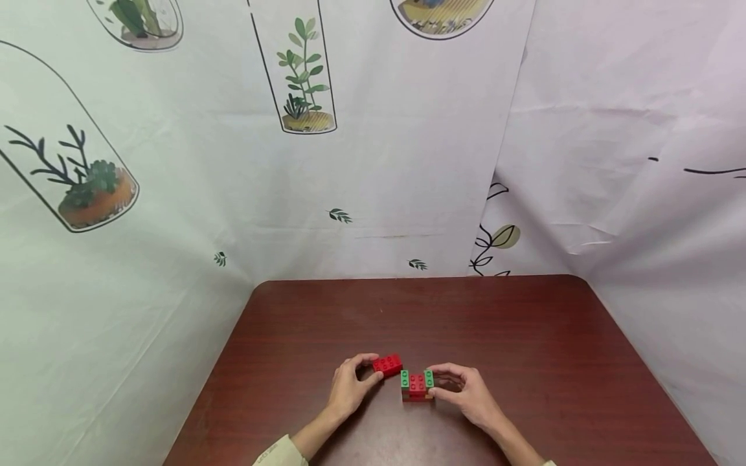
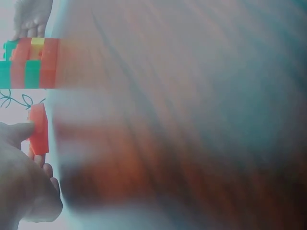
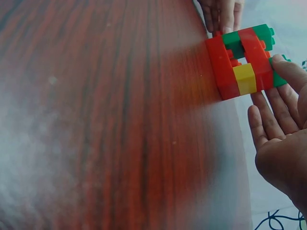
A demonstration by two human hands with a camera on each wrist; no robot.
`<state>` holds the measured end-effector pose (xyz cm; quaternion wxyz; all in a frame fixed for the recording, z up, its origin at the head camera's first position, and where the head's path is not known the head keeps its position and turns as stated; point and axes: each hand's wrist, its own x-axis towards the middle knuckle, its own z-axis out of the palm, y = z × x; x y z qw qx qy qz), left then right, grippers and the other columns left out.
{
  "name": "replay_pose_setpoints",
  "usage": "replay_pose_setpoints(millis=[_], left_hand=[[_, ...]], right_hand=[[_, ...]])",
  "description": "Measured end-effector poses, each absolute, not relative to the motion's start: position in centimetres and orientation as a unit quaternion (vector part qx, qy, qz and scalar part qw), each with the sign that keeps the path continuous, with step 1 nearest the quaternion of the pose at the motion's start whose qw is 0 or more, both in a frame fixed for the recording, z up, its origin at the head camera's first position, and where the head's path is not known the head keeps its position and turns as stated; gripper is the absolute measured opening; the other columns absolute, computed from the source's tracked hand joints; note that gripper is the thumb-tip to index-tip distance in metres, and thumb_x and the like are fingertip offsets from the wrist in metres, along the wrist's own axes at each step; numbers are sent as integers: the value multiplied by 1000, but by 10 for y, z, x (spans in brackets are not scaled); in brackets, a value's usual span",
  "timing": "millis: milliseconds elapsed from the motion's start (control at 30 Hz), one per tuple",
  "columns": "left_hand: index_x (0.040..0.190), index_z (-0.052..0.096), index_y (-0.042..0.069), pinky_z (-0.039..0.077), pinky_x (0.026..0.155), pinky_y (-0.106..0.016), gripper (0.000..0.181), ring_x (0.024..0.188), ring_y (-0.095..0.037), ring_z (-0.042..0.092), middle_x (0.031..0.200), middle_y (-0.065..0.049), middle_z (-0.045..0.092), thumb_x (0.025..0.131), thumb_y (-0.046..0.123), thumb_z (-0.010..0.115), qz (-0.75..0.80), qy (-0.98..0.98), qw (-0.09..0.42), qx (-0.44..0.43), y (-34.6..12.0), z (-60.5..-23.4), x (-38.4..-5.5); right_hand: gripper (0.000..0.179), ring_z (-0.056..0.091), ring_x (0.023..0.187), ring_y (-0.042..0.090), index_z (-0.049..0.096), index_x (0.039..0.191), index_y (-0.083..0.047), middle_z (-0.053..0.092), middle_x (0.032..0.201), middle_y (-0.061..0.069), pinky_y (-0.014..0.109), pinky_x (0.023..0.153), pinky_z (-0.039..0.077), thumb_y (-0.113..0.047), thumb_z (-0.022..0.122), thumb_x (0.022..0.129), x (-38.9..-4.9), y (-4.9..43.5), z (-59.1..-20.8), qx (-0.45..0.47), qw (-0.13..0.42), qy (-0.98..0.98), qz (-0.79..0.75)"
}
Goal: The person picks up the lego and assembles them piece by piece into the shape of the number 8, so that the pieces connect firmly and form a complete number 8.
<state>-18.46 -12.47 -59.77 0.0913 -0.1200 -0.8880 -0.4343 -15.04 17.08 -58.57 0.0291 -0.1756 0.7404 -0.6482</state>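
Near the middle of the table, a red toy building brick (image 1: pixel 387 365) with studs on top is pinched between the thumb and fingers of my left hand (image 1: pixel 348 387). Whether it touches the tabletop, I cannot tell. Just right of it stands a small stack of bricks (image 1: pixel 417 386). In the right wrist view the stack (image 3: pixel 254 62) has a red base, a green brick and a yellow brick (image 3: pixel 245 79) with a gap between them, a red layer, and two green bricks on top. My right hand (image 1: pixel 473 396) grips the stack's right side, thumb near the right green brick (image 3: pixel 279 72).
The dark reddish-brown wooden table (image 1: pixel 315 317) has rounded far corners. White cloth (image 1: pixel 373 168) printed with plants hangs behind it and along both sides.
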Motion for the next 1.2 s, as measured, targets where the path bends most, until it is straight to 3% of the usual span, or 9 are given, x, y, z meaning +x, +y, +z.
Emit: replay_pose_setpoints(millis=[267,500,833,1000,1200], left_hand=[[121,78,18,54,96,-43,31,110,-18,70,116,6,77,92,26,86,-468,-873,70,-120,-121,-591,-187],[123,78,15,58,91,-36,33,100,-13,74,113,6,78,93,24,86,-514,-846,58,-126,-116,-581,-190],[125,76,11,59,89,-55,35,99,-25,74,115,0,77,94,24,85,-558,-813,44,-161,-107,-565,-187],[126,76,14,57,92,-57,35,100,-23,73,115,2,77,94,26,84,-570,-804,30,-169,-101,-559,-183],[127,76,10,56,95,-57,38,101,-22,72,117,4,77,94,27,84,-580,-795,18,-175,-95,-559,-179]], right_hand=[[38,76,98,21,73,125,1,77,113,17,28,86,60,-10,85,91,-151,171,-585,-173,35,740,-649],[38,76,100,22,73,125,1,76,115,18,28,86,61,-9,85,91,-153,171,-584,-174,37,740,-649],[38,76,99,21,72,125,2,76,115,18,28,86,61,-9,85,91,-152,171,-583,-170,41,740,-649],[37,76,99,23,72,125,3,76,115,19,29,86,61,-10,85,92,-151,171,-583,-170,42,739,-651],[36,76,99,21,72,124,3,76,115,19,29,86,61,-10,84,92,-150,172,-583,-168,42,740,-649]])
